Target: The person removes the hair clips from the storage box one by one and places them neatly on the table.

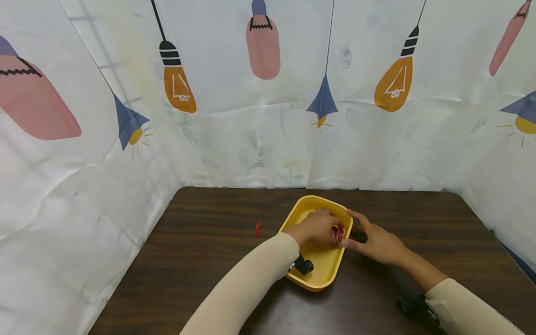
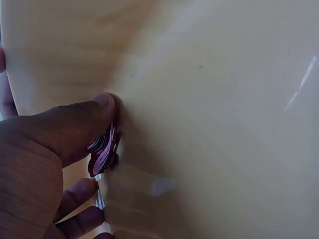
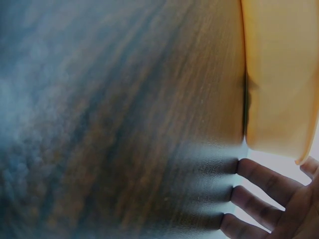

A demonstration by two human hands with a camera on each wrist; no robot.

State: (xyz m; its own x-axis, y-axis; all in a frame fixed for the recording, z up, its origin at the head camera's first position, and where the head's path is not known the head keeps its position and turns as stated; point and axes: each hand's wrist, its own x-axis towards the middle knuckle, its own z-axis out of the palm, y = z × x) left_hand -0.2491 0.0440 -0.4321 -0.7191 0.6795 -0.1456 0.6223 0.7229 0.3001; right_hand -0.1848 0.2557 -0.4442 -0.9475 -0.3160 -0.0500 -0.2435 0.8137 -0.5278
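Observation:
A yellow plastic tray (image 1: 320, 284) stands on the dark wood table. My left hand (image 1: 320, 228) reaches down inside it, near its right wall. Between the left thumb (image 2: 84, 119) and fingers I pinch a small dark red piece with pale stripes (image 2: 103, 154); part of it is hidden by the thumb. My right hand (image 1: 378, 242) is outside the tray at its right side, thumb and forefinger spread at the rim. In the right wrist view the other fingers (image 3: 264, 179) stretch out with their tips at the tabletop, beside the tray's end.
A small slim red object (image 1: 258, 230) lies on the table (image 1: 217, 260) left of the tray. Dark camera gear (image 1: 303, 265) on the left wrist hangs over the tray's near part. A printed cloth (image 1: 251, 139) with lamp drawings stands behind the table.

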